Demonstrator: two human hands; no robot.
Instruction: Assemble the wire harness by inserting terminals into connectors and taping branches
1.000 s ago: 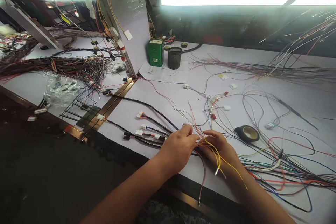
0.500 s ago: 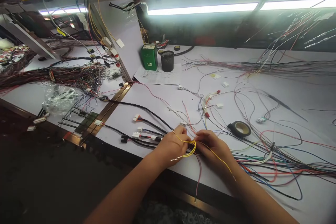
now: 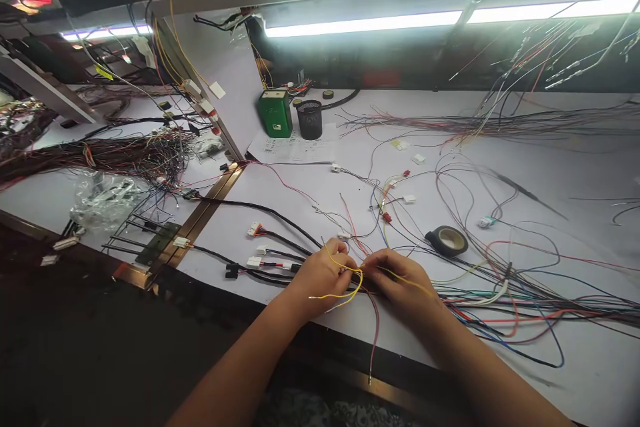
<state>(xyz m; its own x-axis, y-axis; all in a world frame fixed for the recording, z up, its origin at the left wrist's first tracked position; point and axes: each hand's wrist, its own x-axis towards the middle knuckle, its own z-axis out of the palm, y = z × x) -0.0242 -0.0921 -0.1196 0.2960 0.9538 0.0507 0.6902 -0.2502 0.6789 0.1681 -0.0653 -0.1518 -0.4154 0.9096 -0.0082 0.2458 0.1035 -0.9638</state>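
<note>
Since the earlier frames, the yellow wire [image 3: 345, 283] no longer trails down over the right wrist; it now curls in a small loop across the left hand [image 3: 320, 277], and both hands sit slightly further left along the near edge of the white tabletop [image 3: 310, 190].

At the far left, a clear plastic bag [image 3: 103, 197] lies near the bench's left edge, beside a brass-coloured rail [image 3: 200, 213] that runs diagonally. White connectors [image 3: 254, 261] on black leads lie just left of the left hand. That hand is closed, thumb and fingers pinching the yellow wire at its loop, with the wire's bare end poking leftward over the knuckles. Fingertip to fingertip with it, the right hand [image 3: 400, 280] is also closed, pinching the same wire where it runs on rightward.

The wire's long axis lies left to right, parallel to the near edge, spanning both hands; the loop and free end fall to the left hand, which is nearer to them. A pink wire [image 3: 374, 333] drops between the hands over the near edge. A tape roll [image 3: 447, 240] sits just beyond the right hand, and a coloured wire bundle [image 3: 525, 310] stretches toward the right edge.
</note>
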